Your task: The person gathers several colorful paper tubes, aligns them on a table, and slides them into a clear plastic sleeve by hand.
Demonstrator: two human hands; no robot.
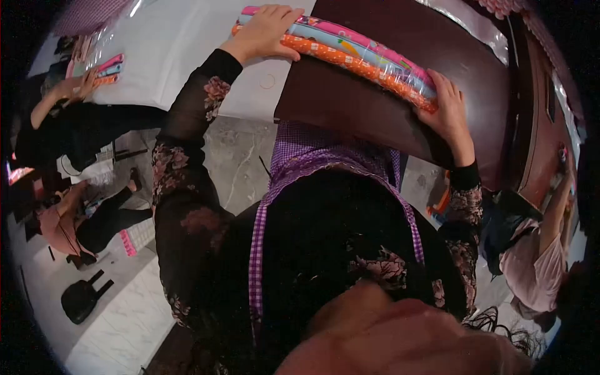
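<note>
A long bundle of patterned rolls (356, 55), pink, light blue and orange, lies across the table in shiny clear film. My left hand (265, 31) is laid over its left end, fingers across the pink and blue rolls and thumb along the orange one. At the other end my right hand (447, 106) grips the tips of the rolls, its fingers curled around the far side. A thin tan ring, like a rubber band (267, 81), lies on the white covering just below my left hand.
The tabletop is dark brown (350, 103), with a white covering (194, 50) on its left part. Clear film (450, 19) lies along the far edge. At left, a person's hand (78, 86) holds a similar bundle (109, 70). Another person (531, 269) is at right.
</note>
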